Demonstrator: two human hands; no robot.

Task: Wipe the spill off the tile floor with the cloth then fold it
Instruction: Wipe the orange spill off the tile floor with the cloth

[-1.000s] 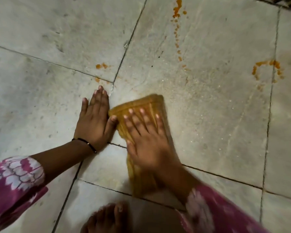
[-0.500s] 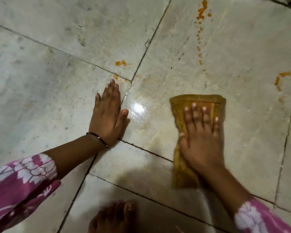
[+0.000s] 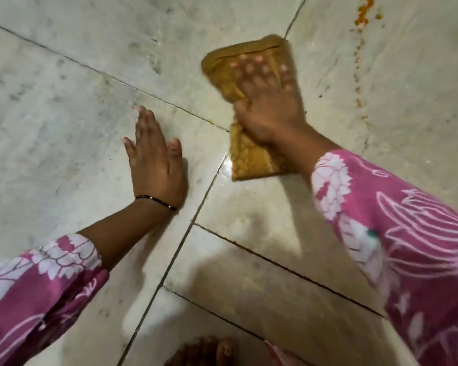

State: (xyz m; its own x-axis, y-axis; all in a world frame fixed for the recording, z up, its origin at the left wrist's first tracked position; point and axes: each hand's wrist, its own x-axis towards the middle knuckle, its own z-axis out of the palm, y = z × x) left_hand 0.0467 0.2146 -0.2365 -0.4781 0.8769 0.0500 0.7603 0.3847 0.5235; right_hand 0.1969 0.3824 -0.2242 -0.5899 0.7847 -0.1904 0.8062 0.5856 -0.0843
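My right hand (image 3: 269, 107) lies flat on the cloth (image 3: 249, 157), fingers spread and pressing it down onto the tile floor (image 3: 64, 101); it pins the fabric under the palm and does not close around it. The fingers are blurred, so I cannot make out each one cleanly. The cloth is mustard yellow, folded into a long strip that runs from past my fingertips back under my wrist, its near end sticking out beside my forearm. Its far end sits right at a grout line where tiles meet.

My left hand (image 3: 155, 162) is well apart from the cloth, off to the left of my right hand, palm down and open on bare tile, fingers stretched forward and touching nothing but the floor. A thin black bracelet (image 3: 156, 200) circles that wrist. Both forearms come out of pink sleeves (image 3: 397, 233) with a white print.

The spill (image 3: 360, 48) lies to the right of my right hand and beyond it: an orange trail of drops and smears running away from me, thickest at its far end, not touching the cloth. The tile just behind the cloth, near my wrist, shines wet. Below both hands, at the near edge, my bare toes (image 3: 214, 351) show on the floor.
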